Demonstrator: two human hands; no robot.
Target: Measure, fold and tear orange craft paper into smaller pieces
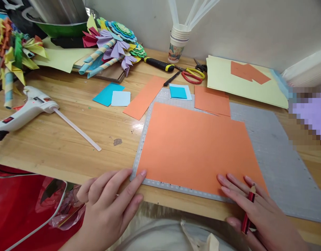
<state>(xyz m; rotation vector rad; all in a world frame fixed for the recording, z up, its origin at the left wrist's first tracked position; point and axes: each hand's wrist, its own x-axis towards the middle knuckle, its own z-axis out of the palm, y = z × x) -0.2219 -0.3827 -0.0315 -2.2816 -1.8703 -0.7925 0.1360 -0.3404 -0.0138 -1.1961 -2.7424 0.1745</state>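
A large orange sheet of paper (199, 150) lies flat on the grey cutting mat (273, 150), close to its left and front edges. My left hand (110, 198) is open, its index fingertip touching the sheet's front left corner. Over the sheet's front right corner rests my right hand (257, 209), with fingers stretched on the paper. A dark red pencil (248, 211) is tucked in that hand, pointed end up. Behind the sheet are an orange strip (147, 97), small blue squares (178, 92) and another orange piece (212, 101).
A white glue gun (36, 108) with its glue stick lies left. Scissors (193, 75), a utility knife (159, 64), paper cups (178, 43) and paper flowers (114, 45) stand or lie at the back. Pale yellow sheets (218, 76) overlap the mat's far side.
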